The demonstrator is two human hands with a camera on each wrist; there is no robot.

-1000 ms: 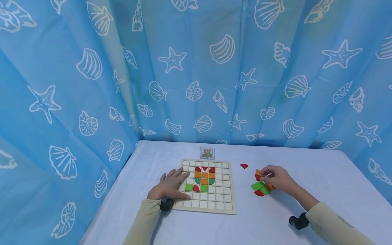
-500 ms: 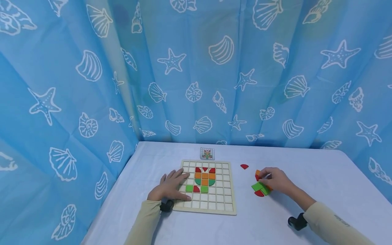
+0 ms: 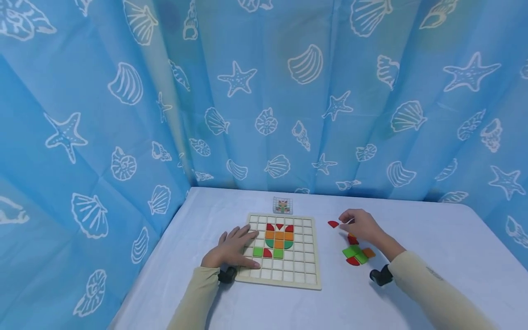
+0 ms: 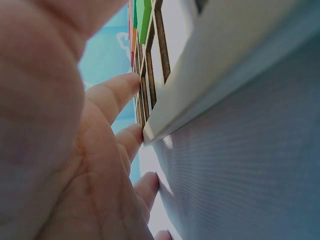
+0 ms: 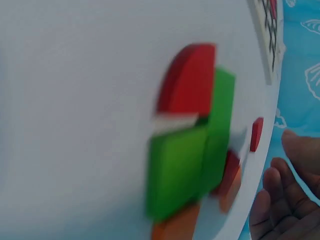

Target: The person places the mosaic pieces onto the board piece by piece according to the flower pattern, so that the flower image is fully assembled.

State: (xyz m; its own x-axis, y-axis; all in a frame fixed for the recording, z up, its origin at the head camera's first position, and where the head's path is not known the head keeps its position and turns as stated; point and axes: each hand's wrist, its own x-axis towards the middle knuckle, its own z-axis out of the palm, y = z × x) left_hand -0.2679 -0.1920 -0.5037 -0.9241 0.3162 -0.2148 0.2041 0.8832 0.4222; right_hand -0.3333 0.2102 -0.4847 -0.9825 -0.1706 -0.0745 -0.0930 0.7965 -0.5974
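Observation:
My left hand (image 3: 231,250) rests spread on the left edge of a pale wooden grid board (image 3: 288,285); in the left wrist view its fingertips touch the frame. Red, orange and green tiles form a figure on the board, with an orange square (image 3: 278,244) among them. My right hand (image 3: 363,226) hovers beside a lone red quarter-circle tile (image 3: 333,224), its fingers loosely bent. The right wrist view shows this hand (image 5: 295,185) holding nothing, apart from the red tile (image 5: 256,134). Below it lies a loose pile with a green tile (image 3: 351,250) and a red quarter-circle (image 3: 352,261).
A small pattern card (image 3: 283,205) lies behind the board. The white-covered table (image 3: 198,206) meets a blue shell-print curtain (image 3: 264,91) at the back and left. An orange tile (image 3: 369,252) sits at the pile's right side.
My right hand has left the loose pile and moved away from me toward the lone red tile, uncovering the orange tile. My left hand stays on the board. The head view has shifted slightly.

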